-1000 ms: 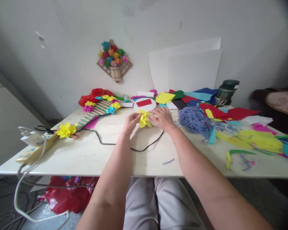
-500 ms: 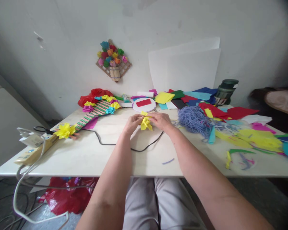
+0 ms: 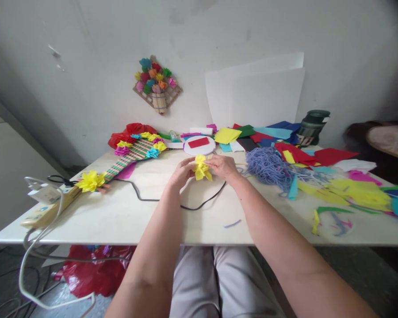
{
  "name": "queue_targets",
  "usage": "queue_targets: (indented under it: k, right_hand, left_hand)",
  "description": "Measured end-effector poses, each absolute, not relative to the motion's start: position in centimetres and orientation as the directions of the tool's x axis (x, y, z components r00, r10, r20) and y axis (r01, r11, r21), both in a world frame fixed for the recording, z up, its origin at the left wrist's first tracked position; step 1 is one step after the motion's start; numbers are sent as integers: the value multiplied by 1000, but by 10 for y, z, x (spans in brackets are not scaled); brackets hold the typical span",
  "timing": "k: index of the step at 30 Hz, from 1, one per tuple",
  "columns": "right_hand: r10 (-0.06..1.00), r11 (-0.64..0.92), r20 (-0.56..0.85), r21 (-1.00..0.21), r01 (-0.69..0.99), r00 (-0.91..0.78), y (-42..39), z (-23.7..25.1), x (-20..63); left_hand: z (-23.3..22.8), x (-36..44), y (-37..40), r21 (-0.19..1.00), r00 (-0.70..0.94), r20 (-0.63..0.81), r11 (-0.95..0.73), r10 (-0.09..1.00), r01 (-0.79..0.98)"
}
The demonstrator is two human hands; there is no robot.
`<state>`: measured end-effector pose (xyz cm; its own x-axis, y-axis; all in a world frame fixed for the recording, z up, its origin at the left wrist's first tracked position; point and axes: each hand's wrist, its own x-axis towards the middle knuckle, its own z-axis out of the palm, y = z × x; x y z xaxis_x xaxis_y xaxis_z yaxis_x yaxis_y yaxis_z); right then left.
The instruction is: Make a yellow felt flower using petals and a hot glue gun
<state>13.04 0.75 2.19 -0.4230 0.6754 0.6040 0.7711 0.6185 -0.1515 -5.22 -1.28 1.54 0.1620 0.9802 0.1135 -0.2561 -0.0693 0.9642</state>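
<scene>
1. The left hand (image 3: 182, 173) and right hand (image 3: 223, 167) both pinch 1 yellow paper flower (image 3: 201, 168), held between them just above the table (image 3: 126, 212).
2. A black cable (image 3: 199, 204) lies under the hands.
3. Purple yarn (image 3: 268, 165) sits near the right hand.

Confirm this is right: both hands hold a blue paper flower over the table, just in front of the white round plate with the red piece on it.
Wrong colour. The head view shows the paper flower is yellow, held between the left hand and right hand, in front of the white round plate.
</scene>
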Motion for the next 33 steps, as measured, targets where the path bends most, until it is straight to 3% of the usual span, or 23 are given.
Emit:
queue_targets:
  k: [10, 23, 33]
  right_hand:
    - [653, 608, 618, -83, 790, -438, 4, 25, 131]
    - [624, 598, 581, 76, 798, -522, -7, 31, 126]
    - [627, 587, 560, 118, 801, -542, -10, 31, 122]
  left_hand:
    - [13, -52, -12, 983, 229, 22, 20, 973, -182]
    - [4, -47, -8, 959, 114, 25, 9, 993, -283]
    - [6, -43, -11, 961, -8, 42, -43, 999, -272]
